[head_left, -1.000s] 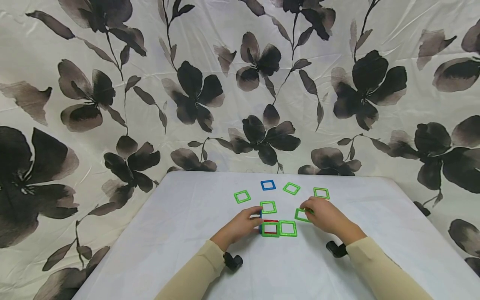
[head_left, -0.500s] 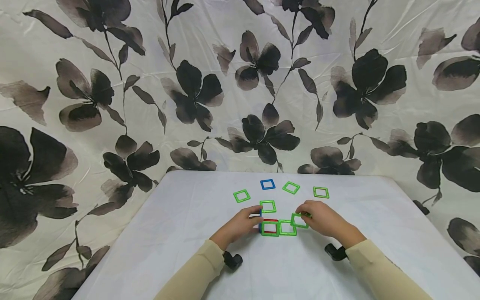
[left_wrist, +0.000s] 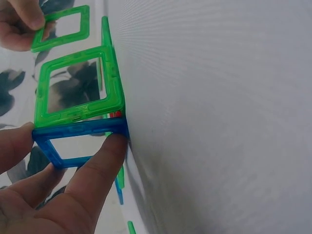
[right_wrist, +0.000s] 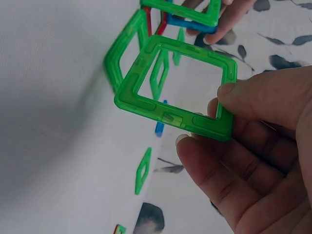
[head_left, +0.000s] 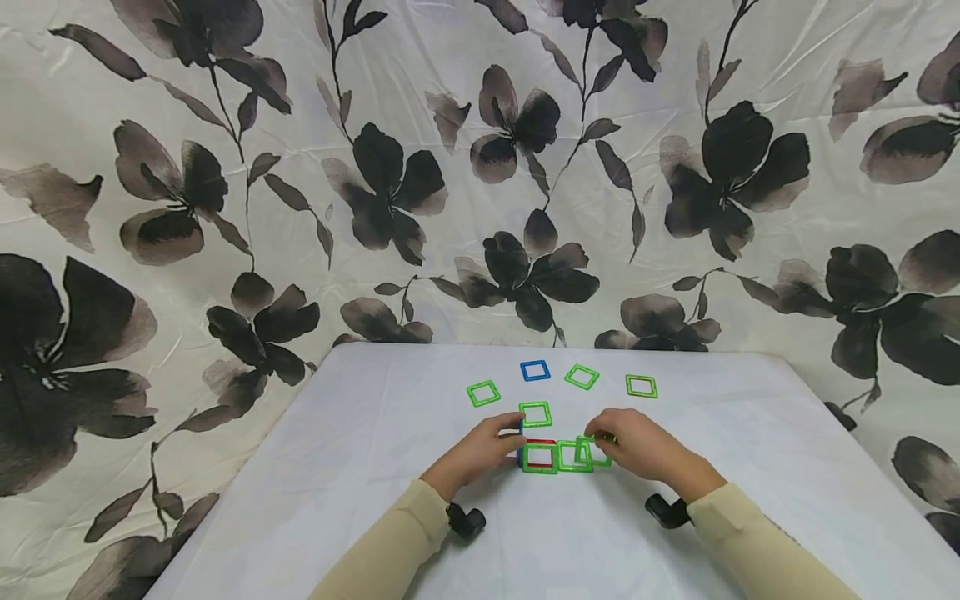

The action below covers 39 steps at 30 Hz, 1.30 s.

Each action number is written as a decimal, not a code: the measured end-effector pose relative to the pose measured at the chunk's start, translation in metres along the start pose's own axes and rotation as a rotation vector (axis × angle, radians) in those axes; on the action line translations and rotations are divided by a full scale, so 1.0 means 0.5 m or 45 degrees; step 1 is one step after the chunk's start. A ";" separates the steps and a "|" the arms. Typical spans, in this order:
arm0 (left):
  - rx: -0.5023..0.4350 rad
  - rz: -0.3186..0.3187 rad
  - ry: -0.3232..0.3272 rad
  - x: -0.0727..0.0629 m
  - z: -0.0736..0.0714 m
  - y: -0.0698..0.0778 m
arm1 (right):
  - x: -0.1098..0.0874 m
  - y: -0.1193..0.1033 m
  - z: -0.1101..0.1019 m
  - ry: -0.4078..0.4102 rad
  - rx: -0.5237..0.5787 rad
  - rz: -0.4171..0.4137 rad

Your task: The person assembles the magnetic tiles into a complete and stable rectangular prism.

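The right hand (head_left: 641, 440) pinches a green square (right_wrist: 168, 118) well in from the tabletop's (head_left: 322, 467) far edge; the left hand (head_left: 480, 452) grips a blue square (left_wrist: 78, 128); a hasty nudge could topple the blue.

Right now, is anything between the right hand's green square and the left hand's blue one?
Yes: another green square sits between the held green square and the blue square, touching the latter. A third lies lower, flat on the table.

1 hollow green square frame (right_wrist: 168, 117) is held tilted, right of 1 upright blue frame (left_wrist: 80, 128)
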<state>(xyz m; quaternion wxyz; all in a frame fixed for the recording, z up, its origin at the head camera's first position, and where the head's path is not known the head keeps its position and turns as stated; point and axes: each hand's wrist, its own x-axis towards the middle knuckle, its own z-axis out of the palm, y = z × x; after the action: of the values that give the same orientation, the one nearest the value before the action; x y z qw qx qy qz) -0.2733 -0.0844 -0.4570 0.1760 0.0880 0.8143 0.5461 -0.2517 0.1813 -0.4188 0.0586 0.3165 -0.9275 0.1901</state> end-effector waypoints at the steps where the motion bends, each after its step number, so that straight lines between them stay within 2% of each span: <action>1: 0.002 -0.002 0.002 -0.001 0.000 0.001 | 0.000 0.000 0.001 -0.005 0.004 0.001; 12: -0.049 0.003 -0.007 0.001 0.000 -0.001 | 0.000 -0.001 0.005 -0.041 0.070 -0.067; 20: -0.030 0.003 -0.007 0.004 -0.002 -0.005 | 0.003 0.001 0.014 -0.061 0.071 -0.055; 24: -0.057 0.006 -0.013 0.004 -0.003 -0.006 | 0.004 0.003 0.020 -0.074 0.081 -0.054; 39: -0.070 0.006 -0.003 -0.003 -0.003 -0.003 | 0.012 -0.009 0.035 -0.040 0.053 -0.015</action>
<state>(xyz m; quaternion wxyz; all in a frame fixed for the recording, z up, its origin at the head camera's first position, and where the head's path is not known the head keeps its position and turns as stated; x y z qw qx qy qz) -0.2726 -0.0867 -0.4575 0.1779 0.0858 0.7987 0.5685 -0.2536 0.1676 -0.4321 0.0386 0.3262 -0.9222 0.2039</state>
